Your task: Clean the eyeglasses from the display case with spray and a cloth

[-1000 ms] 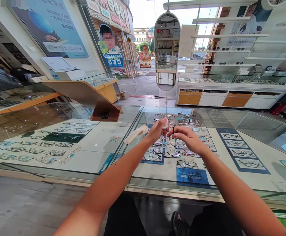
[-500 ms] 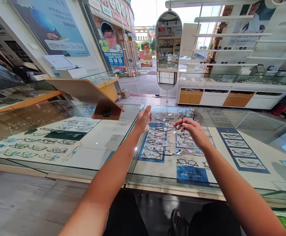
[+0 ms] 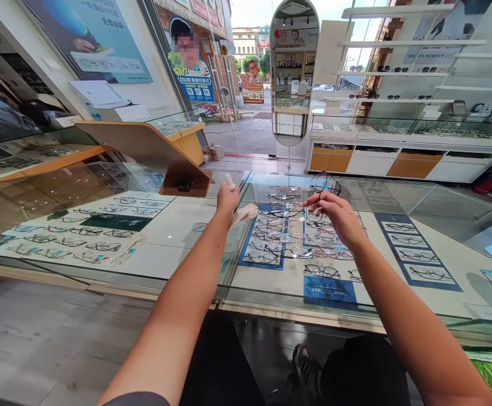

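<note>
Near the middle of the glass counter [image 3: 212,285], my left hand [image 3: 227,200] is closed around a small white bottle [image 3: 230,181]. A pale cloth [image 3: 246,212] hangs out beside that hand. My right hand [image 3: 330,210] pinches a pair of dark round-framed glasses [image 3: 325,183] above the counter's right part. Several rows of glasses on blue mats [image 3: 252,262] lie below and between the hands, seen through the glass. One dark pair [image 3: 322,271] lies near the front, just behind a blue card [image 3: 330,290].
On the left section are more rows of glasses and a dark green mat [image 3: 114,221]. A tilted wooden stand [image 3: 144,148] rises behind them. An oval mirror [image 3: 293,73] stands beyond the counter. Another blue mat [image 3: 419,254] with glasses lies at the right.
My left hand has moved left, away from my right hand, and the bottle and cloth now show more clearly. My right hand still holds the glasses. The camera view has tilted slightly down.
</note>
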{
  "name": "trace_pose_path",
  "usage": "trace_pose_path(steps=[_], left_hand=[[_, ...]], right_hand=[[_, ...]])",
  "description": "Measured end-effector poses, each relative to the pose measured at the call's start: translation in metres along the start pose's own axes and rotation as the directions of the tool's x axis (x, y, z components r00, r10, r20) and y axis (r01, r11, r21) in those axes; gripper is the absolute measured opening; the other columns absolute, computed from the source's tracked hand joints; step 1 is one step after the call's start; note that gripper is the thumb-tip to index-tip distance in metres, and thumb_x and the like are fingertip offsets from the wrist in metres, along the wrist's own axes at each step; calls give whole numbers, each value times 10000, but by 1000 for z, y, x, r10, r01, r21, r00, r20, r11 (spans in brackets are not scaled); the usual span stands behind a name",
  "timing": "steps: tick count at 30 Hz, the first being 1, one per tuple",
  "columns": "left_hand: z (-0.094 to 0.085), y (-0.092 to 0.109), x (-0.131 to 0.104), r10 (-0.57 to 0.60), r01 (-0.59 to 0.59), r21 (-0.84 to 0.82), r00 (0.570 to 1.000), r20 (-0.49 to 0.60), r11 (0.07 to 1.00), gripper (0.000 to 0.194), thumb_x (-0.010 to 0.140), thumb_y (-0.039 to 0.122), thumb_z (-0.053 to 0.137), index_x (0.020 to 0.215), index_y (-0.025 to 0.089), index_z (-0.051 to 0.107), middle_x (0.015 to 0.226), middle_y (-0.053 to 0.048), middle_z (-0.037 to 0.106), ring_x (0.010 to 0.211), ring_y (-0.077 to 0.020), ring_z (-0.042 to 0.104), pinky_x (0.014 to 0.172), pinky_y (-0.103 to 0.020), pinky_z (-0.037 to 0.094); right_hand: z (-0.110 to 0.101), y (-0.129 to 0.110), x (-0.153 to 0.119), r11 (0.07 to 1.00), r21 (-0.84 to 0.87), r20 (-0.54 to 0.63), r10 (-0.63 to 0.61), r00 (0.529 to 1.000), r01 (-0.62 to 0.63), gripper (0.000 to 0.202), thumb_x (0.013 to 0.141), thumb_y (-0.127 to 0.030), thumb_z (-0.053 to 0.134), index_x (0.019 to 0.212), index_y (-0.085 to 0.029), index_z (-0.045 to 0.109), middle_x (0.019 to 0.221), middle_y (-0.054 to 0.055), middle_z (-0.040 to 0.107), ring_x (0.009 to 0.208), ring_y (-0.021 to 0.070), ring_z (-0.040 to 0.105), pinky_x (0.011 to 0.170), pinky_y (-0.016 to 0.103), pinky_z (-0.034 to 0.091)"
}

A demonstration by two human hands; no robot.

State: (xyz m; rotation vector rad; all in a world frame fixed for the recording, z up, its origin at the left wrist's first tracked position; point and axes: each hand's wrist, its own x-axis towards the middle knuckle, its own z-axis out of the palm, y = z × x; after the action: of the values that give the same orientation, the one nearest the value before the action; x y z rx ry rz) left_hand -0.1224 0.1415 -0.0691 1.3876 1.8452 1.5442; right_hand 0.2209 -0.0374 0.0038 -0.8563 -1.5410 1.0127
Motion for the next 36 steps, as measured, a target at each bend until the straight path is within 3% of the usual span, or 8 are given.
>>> trace_pose_path(steps=[11,17,20,23,27,32,34,36], left_hand=[[-10,26,-14,-60,61,110,998,-15,992,511,847,169,787,1284,146,524,1390,-249,614,1329,-402,614,1152,-525,470],[-21,84,-58,325,-265,244,911,-255,933,648,859,191,759,1424,182,442,1548,-216,465,1496,-359,472,1271,-499,381],[-26,102,-76,405,-394,300,914,29,869,320,957,218,650,1266,199,569,1268,-137,665,1232,-294,659,1137,-449,505],[-25,101,-80,213,-385,466,900,381,796,227,957,246,656,1182,210,650,1203,-131,731,1129,-308,714,1022,-448,562],[-23,87,-72,-92,-298,685,878,471,665,301,855,261,766,1141,187,706,1311,-224,723,1223,-424,698,979,-506,574],[-28,76,-49,48,-108,571,992,119,814,311,920,358,727,1146,169,630,1276,-236,704,1254,-427,664,1069,-542,524],[-30,68,-38,102,-37,416,985,-135,909,495,883,330,776,1278,146,542,1439,-264,603,1392,-406,570,1147,-504,477],[-29,57,-29,4,35,257,989,-149,966,551,869,266,781,1324,155,491,1476,-251,567,1428,-370,535,1142,-465,477]], right_hand=[[-1,-2,0,1000,16,-2,4,1000,-4,212,937,-375,603,968,-235,759,1121,79,788,945,234,663,839,383,499],[-2,0,1,997,77,8,-13,1000,12,192,948,-332,613,970,-236,778,1088,66,778,970,223,658,841,363,472],[-3,1,1,996,87,8,-21,1000,20,187,961,-315,612,974,-239,783,1108,63,781,976,219,656,842,361,464],[-3,1,1,996,91,4,-17,1000,17,194,965,-304,608,1001,-243,788,1114,59,785,951,212,652,838,362,461],[-3,0,0,997,81,-3,-13,1000,13,190,958,-305,609,992,-238,783,1107,62,786,943,216,653,834,369,464],[-3,-1,-1,999,47,-8,-11,1000,12,208,973,-317,600,1021,-234,784,1119,74,789,959,229,654,841,382,457],[-3,0,-1,999,49,-5,-13,1000,14,205,973,-306,597,1009,-239,788,1119,72,789,960,229,655,839,383,452],[-3,1,-1,999,53,-1,-9,1000,9,201,969,-295,596,987,-244,790,1116,68,791,954,227,656,832,383,447]])
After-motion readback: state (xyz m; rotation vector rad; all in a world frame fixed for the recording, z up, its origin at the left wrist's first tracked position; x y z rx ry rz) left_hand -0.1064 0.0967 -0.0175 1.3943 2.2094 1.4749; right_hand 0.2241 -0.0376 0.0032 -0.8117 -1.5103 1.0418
